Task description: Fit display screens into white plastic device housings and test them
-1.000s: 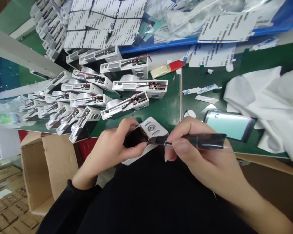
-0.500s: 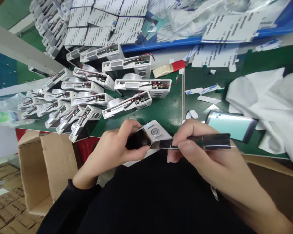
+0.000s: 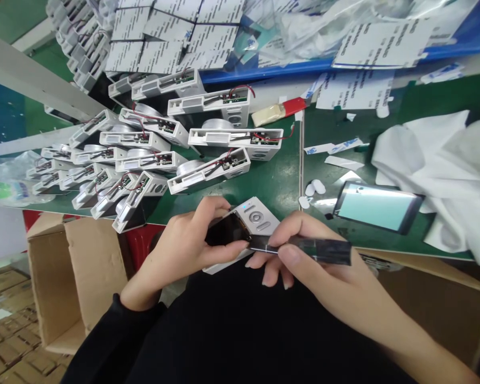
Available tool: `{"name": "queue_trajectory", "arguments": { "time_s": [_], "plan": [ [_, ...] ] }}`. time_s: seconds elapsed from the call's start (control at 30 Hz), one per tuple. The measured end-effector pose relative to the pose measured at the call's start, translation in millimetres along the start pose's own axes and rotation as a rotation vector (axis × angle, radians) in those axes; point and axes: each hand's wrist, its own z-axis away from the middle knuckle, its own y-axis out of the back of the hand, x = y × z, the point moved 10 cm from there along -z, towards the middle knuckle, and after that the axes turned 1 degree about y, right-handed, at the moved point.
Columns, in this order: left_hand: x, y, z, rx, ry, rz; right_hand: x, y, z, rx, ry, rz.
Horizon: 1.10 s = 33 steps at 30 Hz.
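My left hand (image 3: pixel 188 234) is wrapped round a white camera-like device (image 3: pixel 256 213) with a dark screen and silver buttons. A small blue light glows near its top edge. The device is tilted above my lap, at the table's front edge. Between thumb and fingers, my right hand (image 3: pixel 316 256) pinches a dark, glossy film strip (image 3: pixel 330 250). The strip's left end reaches the screen edge beside my left thumb; whether it is stuck there I cannot tell. Its right end is blurred and sticks out over my right hand.
Several open white camera housings (image 3: pixel 210 170) with red wires crowd the table's left. A red-handled brush (image 3: pixel 280 111) lies behind. To the right are a lit screen panel (image 3: pixel 378 207), white cloth (image 3: pixel 424 170) and paper scraps (image 3: pixel 344 162). A cardboard box (image 3: pixel 100 266) stands below left.
My right hand has shifted left and slightly down with the film strip, and its lower fingers show more. My left hand and the device have barely moved.
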Motion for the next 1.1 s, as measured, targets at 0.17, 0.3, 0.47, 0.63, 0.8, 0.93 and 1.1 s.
{"name": "queue_trajectory", "arguments": {
  "time_s": [0.17,0.3,0.47,0.63,0.8,0.93,1.1],
  "plan": [
    [-10,-9.8,17,-0.043,-0.070,0.171,9,-1,-3,0.014,-0.044,-0.041],
    [-10,-15.5,42,0.069,-0.086,-0.008,14,0,-3,0.036,-0.043,-0.063],
    [-10,-23.6,59,0.149,0.023,-0.030,12,-3,-4,0.035,-0.003,-0.047],
    [-15,-25.1,60,0.209,0.055,0.152,6,-10,-3,0.015,0.035,0.012],
    [-18,-27.9,60,0.228,0.035,0.223,1,-10,3,0.051,0.079,0.038],
    [-5,-19.0,56,0.282,-0.066,0.167,5,-6,7,0.092,0.077,-0.005],
    [12,-9.6,45,0.322,-0.228,0.031,4,-5,4,0.102,0.122,-0.004]
  ]
}}
